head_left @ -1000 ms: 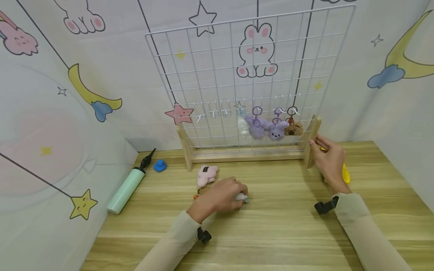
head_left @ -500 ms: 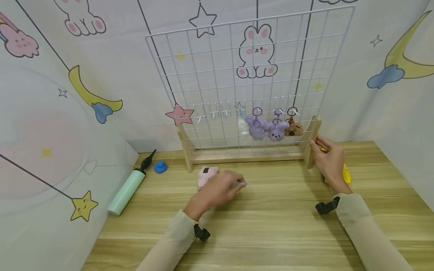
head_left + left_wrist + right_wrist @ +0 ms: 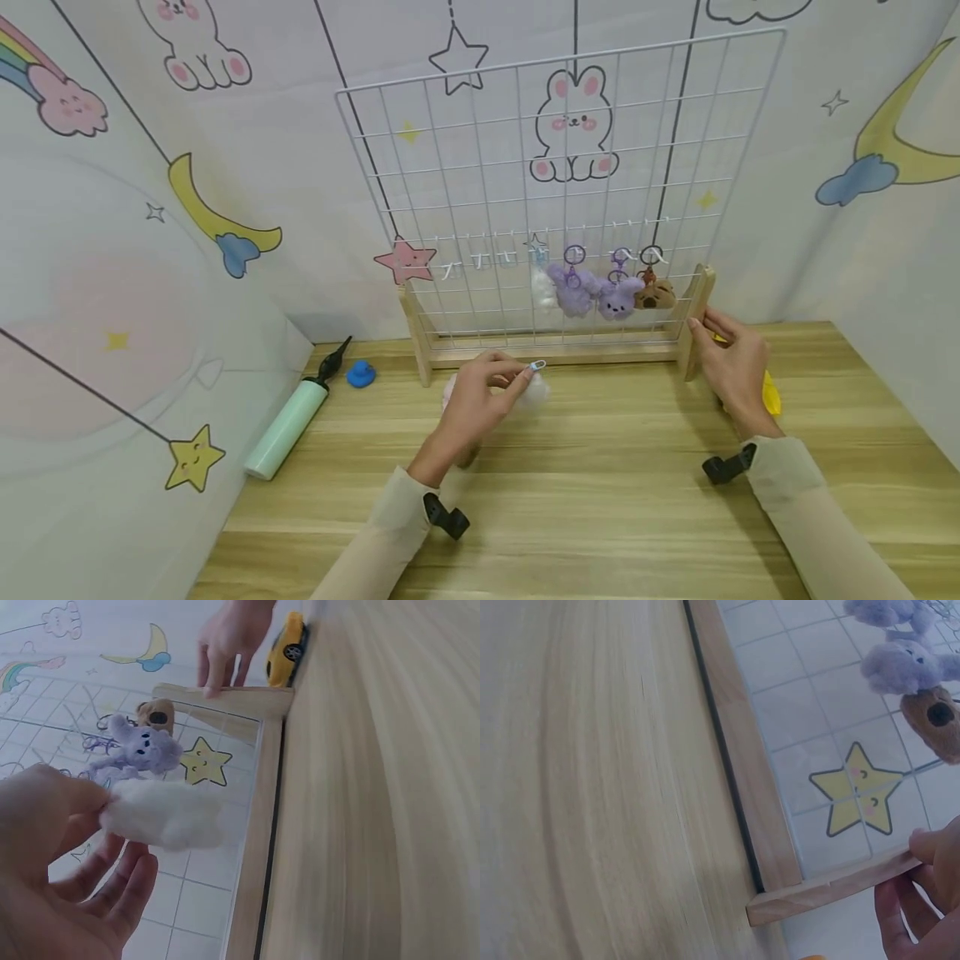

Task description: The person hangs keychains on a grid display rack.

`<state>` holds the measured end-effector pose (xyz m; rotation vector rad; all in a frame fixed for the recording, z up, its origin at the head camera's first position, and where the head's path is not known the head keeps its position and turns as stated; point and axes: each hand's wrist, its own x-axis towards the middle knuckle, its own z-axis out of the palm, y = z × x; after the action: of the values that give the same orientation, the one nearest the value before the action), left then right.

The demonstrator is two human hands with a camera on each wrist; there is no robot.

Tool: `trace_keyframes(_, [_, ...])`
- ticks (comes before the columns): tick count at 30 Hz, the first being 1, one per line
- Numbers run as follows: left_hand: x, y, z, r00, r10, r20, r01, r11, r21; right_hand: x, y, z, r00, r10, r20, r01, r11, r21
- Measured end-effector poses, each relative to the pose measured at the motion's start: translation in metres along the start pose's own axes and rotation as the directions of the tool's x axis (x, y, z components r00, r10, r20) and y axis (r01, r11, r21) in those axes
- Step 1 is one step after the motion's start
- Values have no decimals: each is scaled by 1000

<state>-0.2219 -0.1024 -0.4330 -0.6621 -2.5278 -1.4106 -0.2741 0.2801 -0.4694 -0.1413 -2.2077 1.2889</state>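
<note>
My left hand (image 3: 480,396) pinches the light-blue clasp (image 3: 537,366) of a white fluffy plush keychain (image 3: 165,814), which dangles above the table in front of the rack. My right hand (image 3: 729,358) grips the wooden side post (image 3: 840,889) at the rack's right end. On the white wire grid (image 3: 562,61), a white plush (image 3: 543,290), two purple plush keychains (image 3: 618,302) and a brown plush keychain (image 3: 656,294) hang from hooks. Several hooks (image 3: 480,262) to their left carry nothing. A pink plush (image 3: 448,392) lies mostly hidden behind my left hand.
A mint-green hand pump (image 3: 288,427) with a black nozzle lies at the left of the table, beside a small blue duck (image 3: 361,374). Behind my right hand stands a yellow toy car (image 3: 289,652). A printed cloth backdrop rises behind the rack.
My left hand has lifted the white plush keychain off the table and moved it toward the rack, so the plush now hangs from its clasp. My right hand has stayed on the post.
</note>
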Motion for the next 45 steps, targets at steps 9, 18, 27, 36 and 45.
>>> trace_keyframes(9, [6, 0, -6, 980, -176, -94, 148, 957, -251, 0, 0, 1, 1000, 2, -3, -2, 1000, 2])
trace_keyframes(18, [19, 7, -8, 950, -273, -150, 147, 818, -557, 1, 2, 2, 1000, -5, -21, 5, 1000, 2])
trace_keyframes(27, [35, 17, -4, 920, -280, -275, 30, 748, -663, 0, 4, 1, 1000, -2, -28, 2, 1000, 4])
trace_keyframes(36, [51, 34, 0, 890, -232, -393, -122, 709, -695, 0, 4, 1, 999, -8, -35, 9, 1000, 19])
trace_keyframes(45, [61, 46, 1, 872, -159, -462, -197, 751, -630, 0, 6, 2, 999, -23, -37, 25, 999, 37])
